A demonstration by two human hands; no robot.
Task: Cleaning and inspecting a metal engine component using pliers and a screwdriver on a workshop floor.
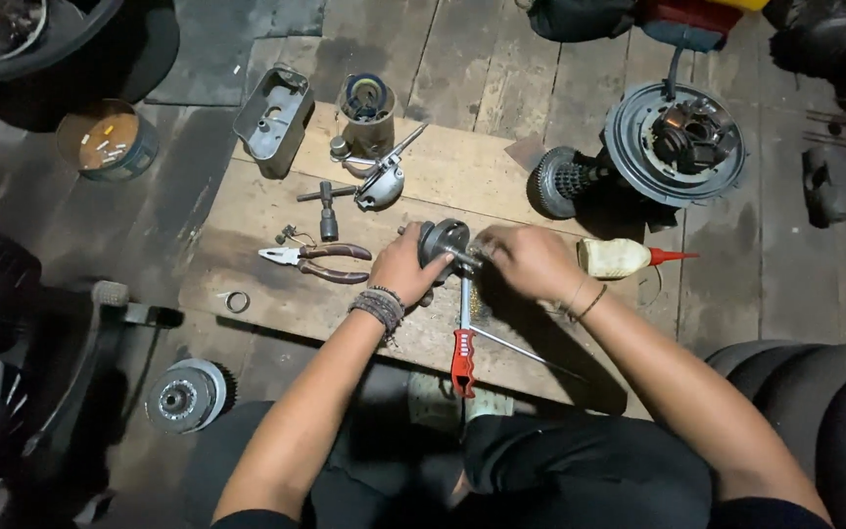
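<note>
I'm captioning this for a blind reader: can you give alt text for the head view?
Seen from above, a person's left hand and right hand grip a small round metal part over a wooden board on the floor. Pliers, a red-handled screwdriver and an oil bottle lie nearby.

Both hands are working over a wooden board (276, 294) lying on the floor. Left hand (405, 266) is gripping a round dark metal part (442, 238); right hand (529, 260) is pinching at that part's right side, fingers closed on it. A red-handled screwdriver (463, 343) is lying just below the hands, beside a thin metal rod (526, 353). Pliers (315, 262) are lying left of the left hand, a T-handle wrench (327, 208) above them. A red-tipped squeeze bottle (624, 258) is lying just right of the right hand. A grey metal cover (272, 120) is sitting at the board's top left.
</note>
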